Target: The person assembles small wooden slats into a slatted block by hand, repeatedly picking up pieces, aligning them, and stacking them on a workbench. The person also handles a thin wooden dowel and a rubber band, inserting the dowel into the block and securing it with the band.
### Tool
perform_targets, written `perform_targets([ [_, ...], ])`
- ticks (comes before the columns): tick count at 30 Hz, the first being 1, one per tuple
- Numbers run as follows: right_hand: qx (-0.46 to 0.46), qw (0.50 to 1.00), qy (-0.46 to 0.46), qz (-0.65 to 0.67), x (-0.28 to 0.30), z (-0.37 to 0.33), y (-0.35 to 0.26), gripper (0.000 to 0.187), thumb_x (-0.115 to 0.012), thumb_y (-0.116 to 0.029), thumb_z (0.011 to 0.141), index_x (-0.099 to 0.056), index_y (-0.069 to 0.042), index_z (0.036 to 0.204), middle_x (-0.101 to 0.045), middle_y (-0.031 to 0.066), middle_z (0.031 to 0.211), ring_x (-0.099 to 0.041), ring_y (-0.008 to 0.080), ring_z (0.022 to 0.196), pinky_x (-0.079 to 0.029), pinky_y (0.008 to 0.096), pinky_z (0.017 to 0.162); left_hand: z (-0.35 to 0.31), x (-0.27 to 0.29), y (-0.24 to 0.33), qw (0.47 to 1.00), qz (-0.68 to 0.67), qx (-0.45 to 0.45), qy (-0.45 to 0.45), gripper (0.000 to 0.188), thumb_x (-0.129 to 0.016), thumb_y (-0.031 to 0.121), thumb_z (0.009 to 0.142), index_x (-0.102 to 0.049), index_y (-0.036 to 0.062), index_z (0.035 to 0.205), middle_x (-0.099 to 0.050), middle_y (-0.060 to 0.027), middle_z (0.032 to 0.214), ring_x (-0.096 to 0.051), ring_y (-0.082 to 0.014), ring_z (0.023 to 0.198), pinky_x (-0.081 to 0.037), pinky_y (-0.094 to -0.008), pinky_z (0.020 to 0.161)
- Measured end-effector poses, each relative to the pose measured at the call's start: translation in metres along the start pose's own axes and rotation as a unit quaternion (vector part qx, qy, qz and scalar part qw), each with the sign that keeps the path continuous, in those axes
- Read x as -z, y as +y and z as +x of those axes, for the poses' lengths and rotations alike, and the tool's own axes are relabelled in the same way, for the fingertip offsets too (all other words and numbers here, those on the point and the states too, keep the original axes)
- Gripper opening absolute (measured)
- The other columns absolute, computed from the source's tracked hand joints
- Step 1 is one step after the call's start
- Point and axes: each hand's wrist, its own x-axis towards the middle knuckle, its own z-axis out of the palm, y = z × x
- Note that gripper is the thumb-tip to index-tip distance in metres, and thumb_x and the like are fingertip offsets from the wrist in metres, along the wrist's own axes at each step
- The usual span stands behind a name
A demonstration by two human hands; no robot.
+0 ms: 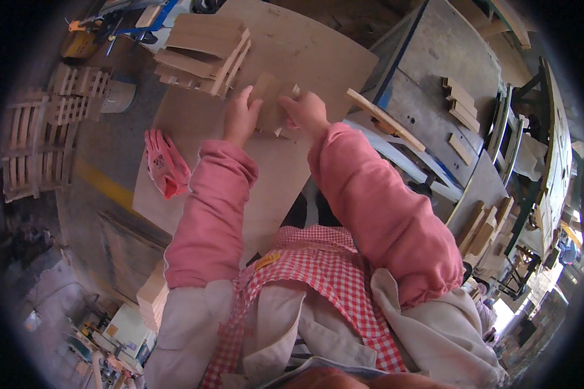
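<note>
I have the short wood piece (267, 104) between my two hands, over the brown surface (276, 165) in front of me. My left hand (239, 118) is at its left edge, thumb against the wood; how tightly the fingers behind close, I cannot tell. My right hand (307, 110) is curled, its grip closed on the right side. Holding from opposite sides probably keeps the piece from turning, and leaves its middle face uncovered for me to see. Whether it is one piece or several layered together is hard to say.

The board stack (204, 52) sits beyond my left hand, near enough, I judge, to reach without stepping. A pink glove (165, 165) lies on the left side, perhaps set there so my bare fingers can feel the edges; it is clear of the work. To my right, a wooden strip (386, 120) slants beside the grey machine table (435, 65), which carries some offcuts (461, 104) and could limit my right elbow. Slatted crates (78, 97) stand off to the left.
</note>
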Motion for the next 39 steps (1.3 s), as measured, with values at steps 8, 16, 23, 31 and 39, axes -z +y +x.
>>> perform_targets([
  [8,0.076,0.987,-0.008,-0.139,0.012,-0.002,-0.008,0.051,-0.058,-0.043,0.086,-0.065,0.003,0.065,-0.062,0.0095,0.055,-0.065,0.0191,0.050,-0.054,0.0305,0.052,-0.001,0.001,0.003,1.000,0.007,0.008,-0.011,0.048,-0.060,0.023,0.086,-0.052,-0.0032,0.126,-0.062,-0.0242,0.111,-0.060,-0.0363,0.103,-0.046,-0.0403,0.087],
  [16,-0.037,0.995,-0.086,0.042,0.004,0.008,-0.006,0.035,-0.052,-0.030,0.087,-0.067,0.002,0.083,-0.067,0.0138,0.074,-0.068,0.0205,0.061,-0.055,0.0350,0.051,0.002,0.003,0.000,0.999,0.014,0.007,-0.034,0.049,-0.057,0.025,0.088,-0.050,-0.0047,0.126,-0.062,-0.0255,0.109,-0.061,-0.0374,0.101,-0.046,-0.0404,0.086],
  [23,-0.004,0.987,-0.155,-0.050,0.009,0.008,-0.004,0.027,-0.055,-0.022,0.083,-0.066,0.003,0.084,-0.066,0.0112,0.072,-0.067,0.0240,0.059,-0.055,0.0336,0.054,0.002,0.005,0.016,0.995,0.007,0.059,-0.075,0.064,-0.063,0.034,0.084,-0.044,-0.0074,0.130,-0.059,-0.0272,0.116,-0.057,-0.0394,0.107,-0.045,-0.0418,0.090],
  [31,0.015,1.000,-0.008,-0.023,0.019,0.001,-0.013,0.037,-0.057,-0.023,0.083,-0.057,-0.003,0.114,-0.068,0.0120,0.082,-0.067,0.0254,0.060,-0.056,0.0345,0.058,0.004,0.002,0.018,0.993,-0.015,0.068,-0.092,0.064,-0.067,0.029,0.082,-0.043,-0.0032,0.132,-0.059,-0.0171,0.118,-0.058,-0.0242,0.105,-0.045,-0.0341,0.089],
  [39,0.080,0.996,-0.012,-0.034,0.024,0.014,-0.010,0.033,-0.058,-0.023,0.081,-0.063,-0.009,0.110,-0.069,0.0137,0.095,-0.068,0.0288,0.078,-0.055,0.0374,0.069,0.001,0.001,0.017,0.997,-0.004,0.035,-0.065,0.059,-0.064,0.028,0.084,-0.044,-0.0030,0.130,-0.057,-0.0208,0.120,-0.056,-0.0306,0.111,-0.042,-0.0362,0.094],
])
